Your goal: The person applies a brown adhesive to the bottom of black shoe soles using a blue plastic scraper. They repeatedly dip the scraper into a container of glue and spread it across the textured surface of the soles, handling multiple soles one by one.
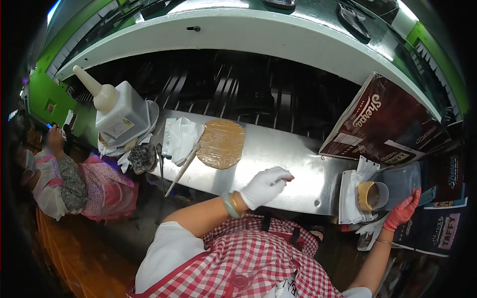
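Note:
My left hand (pixel 266 188), in a white glove, hovers over the bare metal worktop (pixel 283 149) with its fingers curled together. Nothing shows between them. To the far right, my right hand (pixel 401 212) wears a red glove. Its closed fingers reach up at the edge of a clear plastic container (pixel 397 178); a fan-shaped blue-grey piece (pixel 428 195) shows right beside them, and what they grip is hard to make out. A cup with a tan band (pixel 368 195) stands left of that hand. Left of my white glove lies a flat brown round pad (pixel 220 144) that looks wrapped in film.
A white folded cloth (pixel 182 140) and a thin stick (pixel 182 170) lie by the pad. A white bottle with a long nozzle (pixel 121 116) stands at left. Dark slatted rollers (pixel 238 89) run behind the worktop. A maroon box (pixel 382 119) leans at right. Another person (pixel 74 184) is at left.

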`<act>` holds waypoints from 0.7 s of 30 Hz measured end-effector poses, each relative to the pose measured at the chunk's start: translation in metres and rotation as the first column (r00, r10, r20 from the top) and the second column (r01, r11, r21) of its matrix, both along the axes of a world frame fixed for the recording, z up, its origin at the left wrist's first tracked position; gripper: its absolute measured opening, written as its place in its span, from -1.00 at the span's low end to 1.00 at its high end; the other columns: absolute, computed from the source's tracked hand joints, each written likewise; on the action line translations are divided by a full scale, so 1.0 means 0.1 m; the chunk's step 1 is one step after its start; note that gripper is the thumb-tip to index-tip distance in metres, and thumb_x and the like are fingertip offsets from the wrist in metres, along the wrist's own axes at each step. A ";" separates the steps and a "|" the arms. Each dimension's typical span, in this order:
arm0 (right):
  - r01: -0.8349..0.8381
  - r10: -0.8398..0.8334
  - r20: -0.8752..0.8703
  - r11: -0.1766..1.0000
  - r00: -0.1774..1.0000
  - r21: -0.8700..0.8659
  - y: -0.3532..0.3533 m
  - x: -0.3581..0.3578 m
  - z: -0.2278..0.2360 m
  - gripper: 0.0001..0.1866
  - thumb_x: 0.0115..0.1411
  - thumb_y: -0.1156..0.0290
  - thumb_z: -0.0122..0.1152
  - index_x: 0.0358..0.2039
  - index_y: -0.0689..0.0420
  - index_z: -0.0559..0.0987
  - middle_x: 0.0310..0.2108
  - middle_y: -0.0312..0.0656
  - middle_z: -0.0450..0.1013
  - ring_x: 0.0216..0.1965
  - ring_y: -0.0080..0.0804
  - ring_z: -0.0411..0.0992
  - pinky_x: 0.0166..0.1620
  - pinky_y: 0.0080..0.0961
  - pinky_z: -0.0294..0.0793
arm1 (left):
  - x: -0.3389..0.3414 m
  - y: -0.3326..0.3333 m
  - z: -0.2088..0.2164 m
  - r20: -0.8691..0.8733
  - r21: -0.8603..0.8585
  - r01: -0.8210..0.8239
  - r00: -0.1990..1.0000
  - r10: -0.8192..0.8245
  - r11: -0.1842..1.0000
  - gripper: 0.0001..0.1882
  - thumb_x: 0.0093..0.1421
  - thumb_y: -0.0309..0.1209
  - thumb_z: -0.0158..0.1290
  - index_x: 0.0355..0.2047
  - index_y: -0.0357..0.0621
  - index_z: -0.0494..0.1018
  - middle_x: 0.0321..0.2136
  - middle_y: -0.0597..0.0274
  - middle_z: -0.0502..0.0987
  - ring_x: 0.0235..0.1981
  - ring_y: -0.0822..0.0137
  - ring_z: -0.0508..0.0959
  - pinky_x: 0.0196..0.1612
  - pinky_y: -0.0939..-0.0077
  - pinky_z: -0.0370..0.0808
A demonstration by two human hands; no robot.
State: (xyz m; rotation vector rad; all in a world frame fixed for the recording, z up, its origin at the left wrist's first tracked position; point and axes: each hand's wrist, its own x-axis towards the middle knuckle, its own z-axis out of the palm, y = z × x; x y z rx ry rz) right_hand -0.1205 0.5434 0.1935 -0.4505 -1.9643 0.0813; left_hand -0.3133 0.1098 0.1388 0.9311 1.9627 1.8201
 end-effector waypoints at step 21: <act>-0.052 0.055 0.024 0.990 0.998 -0.130 -0.03 0.06 0.12 -0.64 0.25 0.60 -0.13 0.08 0.27 0.32 0.12 -0.01 0.29 0.04 -0.27 0.37 0.10 -0.45 0.32 | 0.15 -1.10 -0.10 -0.535 -0.540 -0.578 0.797 0.281 0.611 -0.84 0.04 -0.51 -0.01 -0.31 -0.18 0.43 -0.41 0.01 0.43 -0.40 0.01 0.48 -0.34 0.20 0.44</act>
